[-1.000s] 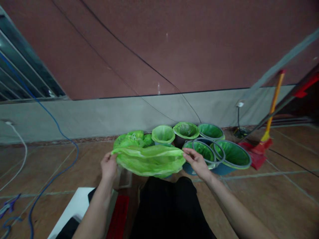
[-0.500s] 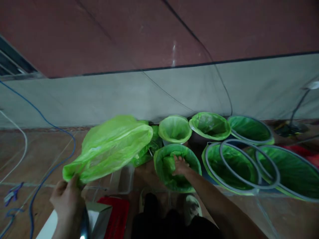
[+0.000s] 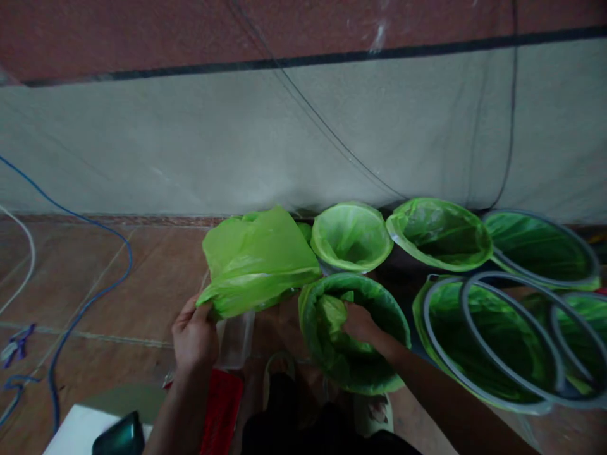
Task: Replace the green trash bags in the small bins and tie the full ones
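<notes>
My left hand pinches the gathered edge of a thin green plastic bag, which hangs out to the right, partly puffed up. Down inside a round bin lined with green plastic, my right hand is closed on a crumpled piece of green plastic. Part of its fingers is hidden by the plastic. Behind that bin stands a smaller bin with a pale green liner.
More lined bins stand at the right along the wall, with loose grey rings over the front ones. A clear plastic box and a red item lie by my feet. A blue hose curves across the tiles at left.
My left hand has moved right with the green bag, which has sunk and folded. My right hand, spread over the bin before, has closed on the crumpled plastic. The view has shifted downward.
</notes>
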Motion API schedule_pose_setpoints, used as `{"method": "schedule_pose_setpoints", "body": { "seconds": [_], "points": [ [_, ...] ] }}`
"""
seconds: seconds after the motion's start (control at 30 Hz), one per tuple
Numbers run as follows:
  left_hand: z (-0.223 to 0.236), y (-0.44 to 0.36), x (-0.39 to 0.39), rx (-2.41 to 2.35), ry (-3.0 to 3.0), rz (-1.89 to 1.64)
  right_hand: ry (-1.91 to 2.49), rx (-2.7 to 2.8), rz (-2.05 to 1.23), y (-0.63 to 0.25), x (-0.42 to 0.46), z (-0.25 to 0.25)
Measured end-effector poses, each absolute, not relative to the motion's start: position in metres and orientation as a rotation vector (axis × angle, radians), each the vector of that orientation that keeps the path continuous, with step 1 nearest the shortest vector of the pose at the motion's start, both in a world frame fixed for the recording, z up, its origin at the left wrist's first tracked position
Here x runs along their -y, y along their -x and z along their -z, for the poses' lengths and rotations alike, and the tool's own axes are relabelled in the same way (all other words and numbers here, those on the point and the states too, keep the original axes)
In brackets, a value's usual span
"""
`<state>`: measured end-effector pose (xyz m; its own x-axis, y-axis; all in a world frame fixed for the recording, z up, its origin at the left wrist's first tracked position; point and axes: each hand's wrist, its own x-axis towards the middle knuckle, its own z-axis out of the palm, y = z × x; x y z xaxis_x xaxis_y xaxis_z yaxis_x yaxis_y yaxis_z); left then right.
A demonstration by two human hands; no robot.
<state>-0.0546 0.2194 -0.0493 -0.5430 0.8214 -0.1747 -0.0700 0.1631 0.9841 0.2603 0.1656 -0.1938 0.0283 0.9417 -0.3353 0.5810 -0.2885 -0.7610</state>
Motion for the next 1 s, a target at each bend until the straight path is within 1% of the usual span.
{"method": "schedule_pose_setpoints", "body": {
  "seconds": [0.1,0.17,0.33,0.4,0.47,0.57,0.63,0.7,0.83,1.0],
  "points": [
    [0.052,0.041,-0.230,-1.608,-0.677,-1.533,2.005,1.595,-1.046,-0.279,-0.150,0.169],
    [0.053,0.033,-0.237,-1.575,-0.683,-1.554,2.016,1.534,-1.027,-0.290,-0.142,0.149],
    [0.047,0.020,-0.249,-1.742,-1.079,-1.485,1.706,1.118,-1.374,-0.307,-0.132,0.075],
    [0.038,0.016,-0.251,-1.843,-1.277,-1.386,1.645,0.968,-1.452,-0.312,-0.127,0.039],
    [0.024,0.013,-0.251,-1.945,-1.441,-1.220,1.655,0.868,-1.459,-0.319,-0.120,0.005],
    [-0.006,0.005,-0.254,-2.114,-1.690,-0.912,1.711,0.769,-1.355,-0.333,-0.104,-0.031],
    [-0.032,-0.002,-0.259,-2.158,-1.887,-0.697,1.708,0.718,-1.267,-0.340,-0.093,-0.045],
    [-0.060,-0.010,-0.267,-2.139,-2.060,-0.482,1.627,0.748,-1.251,-0.342,-0.085,-0.055],
    [-0.116,-0.025,-0.281,-2.054,-2.331,-0.209,1.282,1.118,-1.508,-0.310,-0.089,-0.082],
    [-0.176,-0.051,-0.264,-1.928,-2.576,-0.188,0.698,1.447,-1.876,-0.215,-0.125,-0.116]
  ]
}}
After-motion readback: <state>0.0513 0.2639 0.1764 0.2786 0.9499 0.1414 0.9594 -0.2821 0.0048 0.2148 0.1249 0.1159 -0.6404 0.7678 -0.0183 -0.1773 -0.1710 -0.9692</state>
